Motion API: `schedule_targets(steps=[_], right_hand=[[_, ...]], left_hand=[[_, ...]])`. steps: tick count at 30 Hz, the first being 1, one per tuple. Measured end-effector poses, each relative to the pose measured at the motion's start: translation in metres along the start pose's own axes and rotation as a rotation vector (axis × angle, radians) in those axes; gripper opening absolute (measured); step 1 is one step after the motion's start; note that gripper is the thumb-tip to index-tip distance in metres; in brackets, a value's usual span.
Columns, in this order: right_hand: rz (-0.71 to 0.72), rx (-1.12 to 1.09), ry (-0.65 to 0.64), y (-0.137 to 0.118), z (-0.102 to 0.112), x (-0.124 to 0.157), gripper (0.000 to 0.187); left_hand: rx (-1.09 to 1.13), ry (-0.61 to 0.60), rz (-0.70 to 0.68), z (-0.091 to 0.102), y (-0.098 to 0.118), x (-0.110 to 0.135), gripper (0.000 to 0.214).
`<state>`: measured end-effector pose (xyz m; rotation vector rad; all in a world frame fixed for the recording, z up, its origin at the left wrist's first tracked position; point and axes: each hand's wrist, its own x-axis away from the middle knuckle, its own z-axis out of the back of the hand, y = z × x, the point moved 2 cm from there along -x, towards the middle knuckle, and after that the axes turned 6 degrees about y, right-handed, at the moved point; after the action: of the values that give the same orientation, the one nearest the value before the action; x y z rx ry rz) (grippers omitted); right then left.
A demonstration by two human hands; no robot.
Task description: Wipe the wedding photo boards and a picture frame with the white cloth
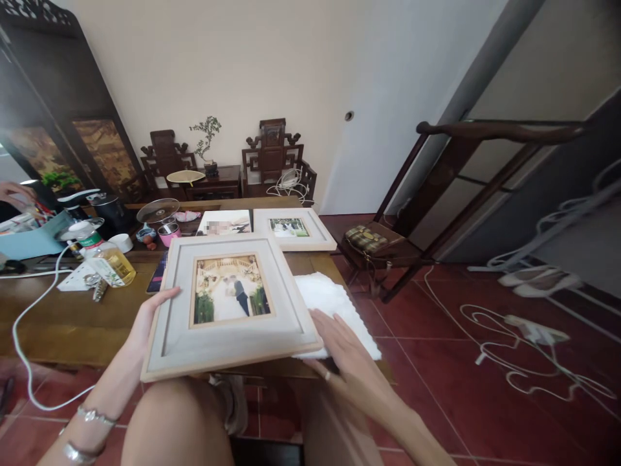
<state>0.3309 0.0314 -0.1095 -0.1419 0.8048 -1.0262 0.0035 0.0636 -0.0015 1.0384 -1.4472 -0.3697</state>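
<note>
My left hand (154, 317) is closed on the left edge of a pale wooden picture frame (291, 318), its thumb over the border. The frame is tilted towards me above the table edge and my knee. A wide light mat surrounds its wedding photo. By its lower right corner, my right hand (347, 353) lies with fingers stretched out over a white cloth (334, 294), a ring on one finger. Whether it also touches the frame I cannot tell. Beyond, a second framed photo (317, 236) lies flat beside a white box-like item (226, 222) with a picture on it.
On the wooden table (72, 323) at left stand an oil bottle (119, 262), a white power strip (77, 277), a pink cup (169, 234) and a blue bin (36, 239). Another person's hand (17, 193) shows at far left. A chair (412, 246) bears a plaid bag (369, 238); cables (509, 353) lie on the red floor.
</note>
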Motion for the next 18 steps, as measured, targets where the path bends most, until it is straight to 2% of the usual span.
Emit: schedule_targets(steps=[2,4,8,11,12,13,15,18], right_hand=[[0.056,0.105,0.095,0.009,-0.008,0.005,0.057],[0.025,0.201,0.259,0.020,-0.003,0.006,0.050],[-0.175,0.352,0.632,0.042,0.032,0.003,0.035],[-0.147,0.388,0.839,0.043,0.051,0.002,0.037],[-0.094,0.387,0.846,0.041,0.051,0.002,0.031],[-0.020,0.388,0.796,0.038,0.049,0.001,0.024],[0.114,0.408,0.635,0.033,0.038,0.000,0.017],[0.282,0.418,0.415,0.029,0.021,-0.004,0.035]], left_hand=[[-0.005,0.007,0.080,0.007,-0.005,-0.004,0.041],[-0.023,0.021,0.122,0.013,-0.012,-0.011,0.042],[-0.011,-0.091,0.223,0.009,-0.025,-0.026,0.044],[-0.015,-0.155,0.276,-0.007,-0.031,-0.034,0.043],[-0.022,-0.160,0.277,-0.012,-0.033,-0.037,0.043],[-0.026,-0.160,0.274,-0.018,-0.035,-0.040,0.044],[-0.021,-0.153,0.263,-0.026,-0.038,-0.048,0.044],[0.001,-0.181,0.277,-0.036,-0.043,-0.062,0.041]])
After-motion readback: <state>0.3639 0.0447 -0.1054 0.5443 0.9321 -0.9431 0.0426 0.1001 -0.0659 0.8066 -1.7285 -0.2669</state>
